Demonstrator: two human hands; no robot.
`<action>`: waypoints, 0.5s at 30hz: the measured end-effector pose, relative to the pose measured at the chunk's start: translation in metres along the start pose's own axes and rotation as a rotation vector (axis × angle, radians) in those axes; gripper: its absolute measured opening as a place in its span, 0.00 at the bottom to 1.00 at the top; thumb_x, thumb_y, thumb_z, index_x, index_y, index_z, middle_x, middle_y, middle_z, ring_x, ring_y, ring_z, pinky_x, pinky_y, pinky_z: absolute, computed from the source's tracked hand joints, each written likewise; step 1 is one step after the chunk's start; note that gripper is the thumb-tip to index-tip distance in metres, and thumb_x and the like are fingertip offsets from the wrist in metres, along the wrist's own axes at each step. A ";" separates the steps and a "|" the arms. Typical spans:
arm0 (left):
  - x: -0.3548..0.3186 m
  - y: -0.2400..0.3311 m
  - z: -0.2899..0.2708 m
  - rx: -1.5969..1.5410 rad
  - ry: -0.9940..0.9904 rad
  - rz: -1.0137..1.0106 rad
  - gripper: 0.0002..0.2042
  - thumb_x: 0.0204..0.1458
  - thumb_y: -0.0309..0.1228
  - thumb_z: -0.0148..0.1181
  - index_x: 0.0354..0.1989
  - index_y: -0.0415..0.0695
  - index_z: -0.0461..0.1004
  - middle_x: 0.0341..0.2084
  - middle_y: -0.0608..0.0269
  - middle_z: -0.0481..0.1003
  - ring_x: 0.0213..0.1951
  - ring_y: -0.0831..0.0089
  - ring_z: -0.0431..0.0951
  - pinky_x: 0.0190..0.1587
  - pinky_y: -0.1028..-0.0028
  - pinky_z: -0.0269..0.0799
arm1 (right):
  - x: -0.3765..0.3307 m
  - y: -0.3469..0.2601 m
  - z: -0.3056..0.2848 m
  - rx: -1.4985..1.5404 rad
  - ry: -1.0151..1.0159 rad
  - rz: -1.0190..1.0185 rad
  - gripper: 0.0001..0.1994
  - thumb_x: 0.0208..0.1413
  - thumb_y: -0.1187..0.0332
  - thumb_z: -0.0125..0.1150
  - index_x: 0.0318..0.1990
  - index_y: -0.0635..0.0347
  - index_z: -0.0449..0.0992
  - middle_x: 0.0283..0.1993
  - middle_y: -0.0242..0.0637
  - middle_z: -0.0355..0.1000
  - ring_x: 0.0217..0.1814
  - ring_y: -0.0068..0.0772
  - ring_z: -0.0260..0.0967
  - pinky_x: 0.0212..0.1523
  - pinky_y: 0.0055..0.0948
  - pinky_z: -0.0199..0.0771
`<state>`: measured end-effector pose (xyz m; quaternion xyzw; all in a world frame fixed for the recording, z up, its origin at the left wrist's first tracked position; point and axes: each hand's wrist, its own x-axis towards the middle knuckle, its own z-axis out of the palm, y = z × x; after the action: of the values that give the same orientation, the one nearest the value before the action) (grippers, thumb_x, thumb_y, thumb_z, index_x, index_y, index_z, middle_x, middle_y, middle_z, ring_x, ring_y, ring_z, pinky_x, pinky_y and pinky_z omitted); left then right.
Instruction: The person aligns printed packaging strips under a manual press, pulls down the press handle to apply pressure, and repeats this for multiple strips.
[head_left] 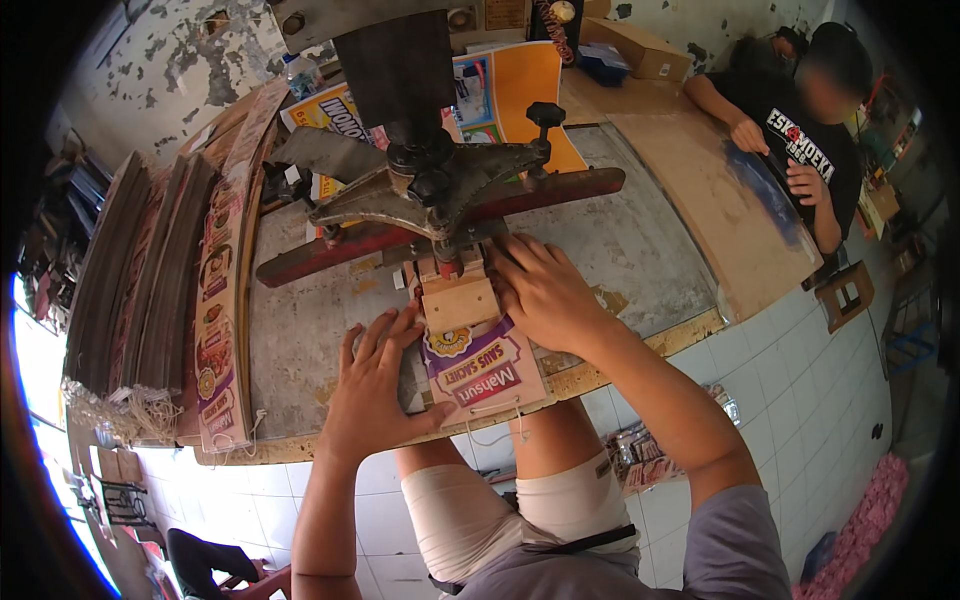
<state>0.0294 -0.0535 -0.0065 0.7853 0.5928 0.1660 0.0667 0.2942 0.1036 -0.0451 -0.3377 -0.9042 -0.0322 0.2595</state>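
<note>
A printed card strip (485, 370) in pink, purple and white lies flat under a metal press (430, 185), its near end at the table's edge with a string loop hanging off it. On the strip sits a pale wooden block (458, 303), right below the press's centre. My left hand (375, 385) rests along the strip's left side, fingers spread and thumb near its lower end. Flat against the right side of the block and strip lies my right hand (545, 295), fingers stretched out. The far end of the strip is hidden under the press.
Stacked card strips (140, 280) with strings, and a long printed strip (218, 330), lie at the left. The press's red-edged bar (570, 190) spans the grey table (650, 270). At the right a person (820, 140) works on a brown board (690, 190). Behind stands a cardboard box (640, 50).
</note>
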 end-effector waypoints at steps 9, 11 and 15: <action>-0.001 0.000 0.000 0.001 0.002 0.002 0.50 0.46 0.58 0.77 0.73 0.40 0.66 0.78 0.48 0.65 0.80 0.49 0.60 0.82 0.39 0.47 | 0.001 -0.004 -0.003 0.049 -0.002 0.049 0.23 0.66 0.68 0.57 0.67 0.65 0.76 0.70 0.47 0.71 0.75 0.49 0.66 0.73 0.48 0.68; 0.000 0.000 0.001 0.000 0.006 0.006 0.50 0.45 0.58 0.77 0.73 0.40 0.66 0.78 0.49 0.65 0.80 0.49 0.60 0.82 0.39 0.47 | 0.004 -0.002 -0.004 0.029 -0.033 0.041 0.25 0.67 0.66 0.57 0.69 0.67 0.75 0.69 0.49 0.72 0.73 0.49 0.67 0.71 0.48 0.69; -0.001 0.002 -0.001 0.001 0.008 0.003 0.50 0.45 0.58 0.77 0.73 0.40 0.66 0.78 0.48 0.65 0.80 0.49 0.60 0.82 0.39 0.47 | 0.004 -0.001 0.000 0.028 0.004 0.024 0.26 0.67 0.64 0.57 0.70 0.67 0.75 0.68 0.50 0.73 0.70 0.49 0.68 0.69 0.48 0.70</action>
<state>0.0302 -0.0551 -0.0053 0.7854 0.5920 0.1692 0.0636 0.2911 0.1053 -0.0425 -0.3448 -0.8999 -0.0170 0.2663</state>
